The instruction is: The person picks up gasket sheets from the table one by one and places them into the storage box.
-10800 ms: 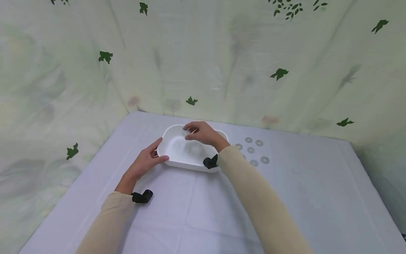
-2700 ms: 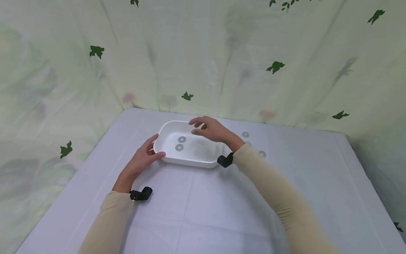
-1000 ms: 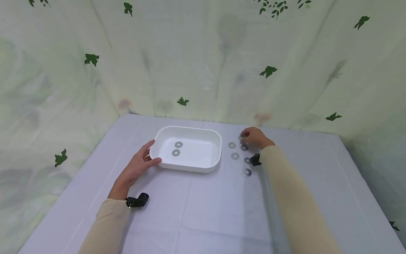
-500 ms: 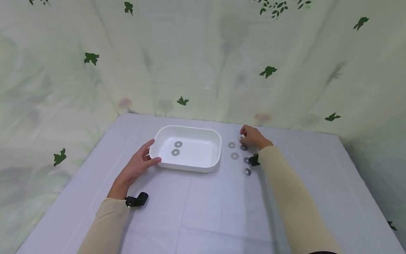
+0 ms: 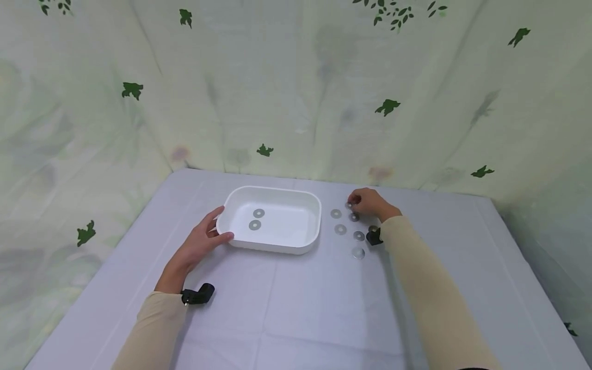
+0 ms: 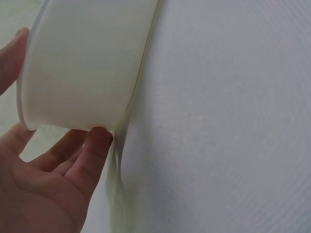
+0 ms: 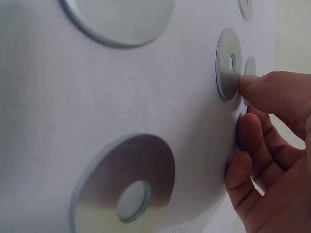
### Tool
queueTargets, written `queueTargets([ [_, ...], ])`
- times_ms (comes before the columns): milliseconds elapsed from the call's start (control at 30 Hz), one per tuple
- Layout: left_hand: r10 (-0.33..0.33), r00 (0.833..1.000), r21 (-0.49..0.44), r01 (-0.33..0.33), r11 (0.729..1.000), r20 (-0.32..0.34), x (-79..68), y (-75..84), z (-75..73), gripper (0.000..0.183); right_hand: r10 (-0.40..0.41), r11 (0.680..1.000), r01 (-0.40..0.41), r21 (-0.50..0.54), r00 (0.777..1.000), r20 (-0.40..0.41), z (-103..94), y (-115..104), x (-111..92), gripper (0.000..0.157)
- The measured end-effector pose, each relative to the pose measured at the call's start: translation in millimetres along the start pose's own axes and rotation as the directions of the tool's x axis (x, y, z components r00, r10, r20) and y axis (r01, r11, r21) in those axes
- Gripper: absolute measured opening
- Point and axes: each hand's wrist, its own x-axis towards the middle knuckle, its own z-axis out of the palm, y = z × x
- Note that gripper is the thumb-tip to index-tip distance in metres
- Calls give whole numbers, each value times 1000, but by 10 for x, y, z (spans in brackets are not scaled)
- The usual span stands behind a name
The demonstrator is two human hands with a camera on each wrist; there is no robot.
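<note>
My left hand (image 5: 199, 244) grips the left end of a white plastic tray (image 5: 296, 248), thumb on the near rim and fingers against its side. In the left wrist view the fingertips (image 6: 99, 138) touch the outer wall. Two flat metal washers lie in the tray: a far one (image 5: 259, 213) and a near one (image 5: 255, 225). Right of the tray, my right hand (image 5: 369, 202) pinches a washer (image 5: 349, 204) at the table, its fingers partly hiding it. In the right wrist view the thumb overlaps the edge of a nearer washer (image 7: 225, 63).
Several loose washers lie around the right hand, including one by the tray (image 5: 335, 213), one below it (image 5: 340, 229) and a shiny one nearest me (image 5: 358, 253). A white cloth covers the table (image 5: 287, 308). A patterned curtain (image 5: 296, 103) hangs behind it.
My right hand, over the tray earlier, has moved right to the loose washers and pinches one. Two washers now show in the tray. The left hand keeps its grip on the tray.
</note>
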Motion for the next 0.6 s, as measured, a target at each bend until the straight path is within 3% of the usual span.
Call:
queueTargets([
  [300, 12, 1000, -20, -11, 1000, 18, 27, 12, 16, 94, 11, 1000, -9, -29, 999, 44, -5, 5, -12, 31],
  [600, -3, 1000, -1, 3, 1000, 16, 2, 31, -27, 95, 37, 999, -35, -34, 998, 55, -1, -94, 36, 41],
])
